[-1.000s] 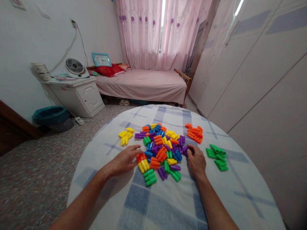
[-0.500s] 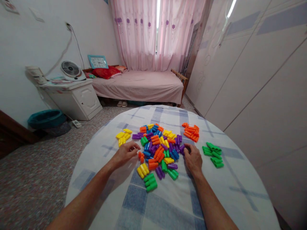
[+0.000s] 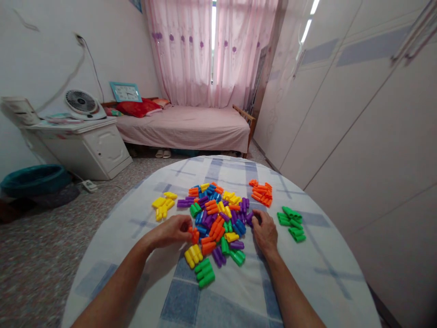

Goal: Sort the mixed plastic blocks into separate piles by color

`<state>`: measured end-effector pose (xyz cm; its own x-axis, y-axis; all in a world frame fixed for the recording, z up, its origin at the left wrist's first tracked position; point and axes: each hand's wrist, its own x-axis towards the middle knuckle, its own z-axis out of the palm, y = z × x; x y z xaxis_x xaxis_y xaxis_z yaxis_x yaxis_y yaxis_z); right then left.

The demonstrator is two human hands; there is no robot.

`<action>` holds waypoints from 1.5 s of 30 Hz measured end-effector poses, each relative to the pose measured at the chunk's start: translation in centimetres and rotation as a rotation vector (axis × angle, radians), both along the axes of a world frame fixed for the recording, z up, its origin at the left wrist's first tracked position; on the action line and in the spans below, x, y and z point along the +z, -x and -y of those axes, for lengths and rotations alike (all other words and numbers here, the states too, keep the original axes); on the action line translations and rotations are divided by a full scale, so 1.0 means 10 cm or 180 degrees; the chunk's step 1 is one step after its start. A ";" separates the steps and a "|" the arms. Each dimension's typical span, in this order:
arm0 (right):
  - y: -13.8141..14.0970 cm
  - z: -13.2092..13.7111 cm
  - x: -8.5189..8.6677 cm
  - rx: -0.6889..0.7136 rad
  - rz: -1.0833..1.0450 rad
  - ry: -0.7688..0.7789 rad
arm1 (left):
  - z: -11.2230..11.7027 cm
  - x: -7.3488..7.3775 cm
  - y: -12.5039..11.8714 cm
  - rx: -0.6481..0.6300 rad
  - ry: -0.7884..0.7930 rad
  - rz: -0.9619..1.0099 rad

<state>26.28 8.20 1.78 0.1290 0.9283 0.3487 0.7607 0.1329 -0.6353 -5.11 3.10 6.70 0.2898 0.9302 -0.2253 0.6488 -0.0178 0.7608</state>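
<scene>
A pile of plastic tube-shaped building blocks, in purple, orange, blue, green and yellow, lies mid-table. At its left edge my left hand (image 3: 175, 231) has thumb and fingers closed on a small orange block (image 3: 195, 235). On the opposite edge, my right hand (image 3: 266, 232) rests on the cloth, its curled fingertips gripping a purple block (image 3: 250, 219). Nearest me are a yellow block (image 3: 194, 256) and a green block (image 3: 205, 273).
Apart from the pile lie yellow blocks (image 3: 164, 205) at left, orange blocks (image 3: 262, 194) at far right and green blocks (image 3: 292, 222) at right. The round table has a checked tablecloth (image 3: 232, 303). Beyond stand a bed (image 3: 191, 127) and a white cabinet (image 3: 112, 148); a wardrobe (image 3: 358, 150) lines the right.
My left hand has reached in to the orange block and closed on it. My right hand stays at the purple block. The whole view has shifted slightly.
</scene>
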 end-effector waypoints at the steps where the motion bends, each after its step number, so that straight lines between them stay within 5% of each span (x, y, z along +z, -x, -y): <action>1: 0.00 0.00 -0.01 -0.0001 0.0005 -0.0015 | -0.02 0.01 0.00 0.0009 -0.0002 0.0153; 7: -0.01 -0.02 -0.04 -0.0007 -0.0043 -0.0277 | -0.10 0.19 -0.12 0.0567 -0.0229 0.1176; 11: 0.06 0.03 0.03 0.0150 0.0078 -0.0849 | -0.15 0.13 -0.37 0.1058 -0.0813 0.1619; 18: 0.29 0.17 0.21 0.1126 -0.0051 -0.1240 | -0.10 -0.02 -0.74 0.1034 -0.1477 0.0922; 26: 0.47 0.27 0.26 0.1484 -0.0159 -0.1210 | -0.08 -0.08 -0.85 0.0635 -0.2151 0.0583; 29: 0.44 0.26 0.31 0.1244 -0.0365 -0.1205 | -0.10 -0.10 -0.77 0.0674 -0.2744 0.0472; 34: 0.11 -0.02 0.43 0.0193 -0.0886 -0.0699 | -0.21 -0.21 -0.48 0.1580 -0.3518 0.0235; 38: -0.19 -0.48 0.48 -0.0313 -0.0675 -0.0531 | -0.33 -0.37 -0.30 0.2186 -0.3321 0.0166; 45: -0.29 -1.08 0.49 -0.0656 0.0740 -0.0359 | -0.45 -0.51 -0.21 0.2437 -0.2771 -0.0019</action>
